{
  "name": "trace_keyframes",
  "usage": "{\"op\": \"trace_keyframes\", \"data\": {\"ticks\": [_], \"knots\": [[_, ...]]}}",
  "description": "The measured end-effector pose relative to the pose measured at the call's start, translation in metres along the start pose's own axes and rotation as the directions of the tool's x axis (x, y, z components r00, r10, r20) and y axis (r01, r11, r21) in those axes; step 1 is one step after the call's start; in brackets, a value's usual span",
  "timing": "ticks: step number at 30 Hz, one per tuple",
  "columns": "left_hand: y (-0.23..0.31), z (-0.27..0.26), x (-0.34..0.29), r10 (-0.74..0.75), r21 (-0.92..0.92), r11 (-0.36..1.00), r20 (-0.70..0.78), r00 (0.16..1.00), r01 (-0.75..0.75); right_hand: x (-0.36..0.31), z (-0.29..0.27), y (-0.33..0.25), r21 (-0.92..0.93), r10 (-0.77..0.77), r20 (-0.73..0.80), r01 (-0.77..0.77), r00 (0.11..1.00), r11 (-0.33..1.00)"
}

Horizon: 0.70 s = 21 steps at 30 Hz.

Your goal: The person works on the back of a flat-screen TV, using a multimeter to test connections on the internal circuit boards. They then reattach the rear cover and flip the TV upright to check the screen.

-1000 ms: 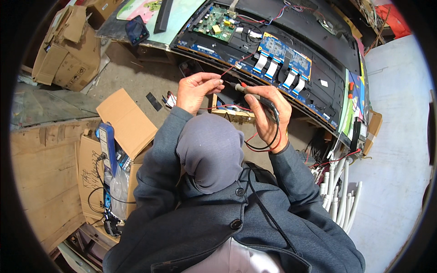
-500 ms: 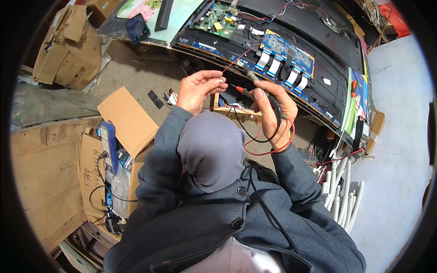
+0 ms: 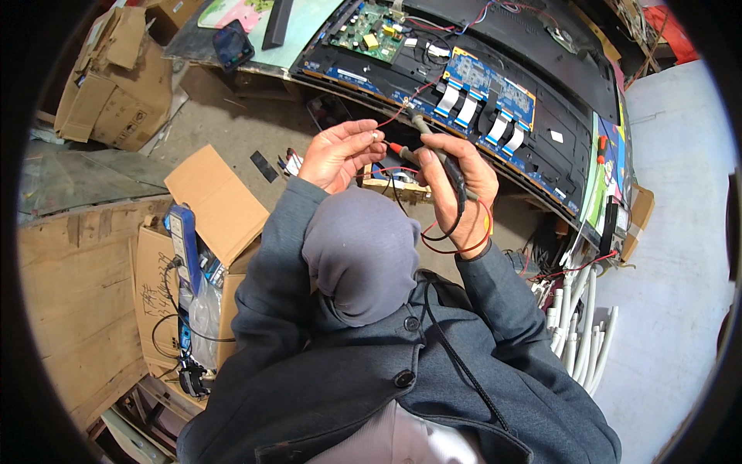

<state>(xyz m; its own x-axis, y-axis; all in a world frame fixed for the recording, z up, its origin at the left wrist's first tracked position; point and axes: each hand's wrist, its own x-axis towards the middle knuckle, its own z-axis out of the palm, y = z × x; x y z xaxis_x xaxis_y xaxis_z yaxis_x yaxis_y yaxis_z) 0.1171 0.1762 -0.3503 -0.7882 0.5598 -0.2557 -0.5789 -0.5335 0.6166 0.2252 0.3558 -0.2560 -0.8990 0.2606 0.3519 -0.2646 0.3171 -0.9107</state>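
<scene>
My left hand (image 3: 328,158) is closed, pinching a small white connector (image 3: 376,135) at the end of a thin red wire (image 3: 396,118). The wire runs up toward the opened flat television (image 3: 541,158) on the bench. In my right hand (image 3: 464,193) are two test probes, held together. The red probe (image 3: 402,150) points left, its tip right at the connector; whether it touches cannot be made out. The black probe (image 3: 454,172) slants up, its grey end close to the television's near edge. Their red and black leads loop below my right hand.
A blue circuit board (image 3: 481,77) with white ribbon cables and a green circuit board (image 3: 367,39) lie on the television. A phone-like dark device (image 3: 233,45) rests at the bench's left. Cardboard boxes (image 3: 116,97) stand left; white tubes (image 3: 580,325) stand at right.
My right hand has shifted left with both probes, bringing the red tip up to the connector. My left hand has stayed almost in place.
</scene>
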Motion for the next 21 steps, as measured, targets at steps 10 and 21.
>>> {"op": "trace_keyframes", "data": {"ticks": [10,21], "knots": [[0.001,0.0017,0.0004,-0.018,0.021,1.0,0.028,0.999,0.018,0.0005,0.0021,0.0056,-0.045,-0.071,0.013,0.071,0.997,0.996],[0.0021,0.0045,-0.0013,-0.008,0.052,0.999,0.019,1.0,0.007,0.0003,0.0029,0.007,-0.043,-0.066,0.016,0.067,0.998,0.997]]}}
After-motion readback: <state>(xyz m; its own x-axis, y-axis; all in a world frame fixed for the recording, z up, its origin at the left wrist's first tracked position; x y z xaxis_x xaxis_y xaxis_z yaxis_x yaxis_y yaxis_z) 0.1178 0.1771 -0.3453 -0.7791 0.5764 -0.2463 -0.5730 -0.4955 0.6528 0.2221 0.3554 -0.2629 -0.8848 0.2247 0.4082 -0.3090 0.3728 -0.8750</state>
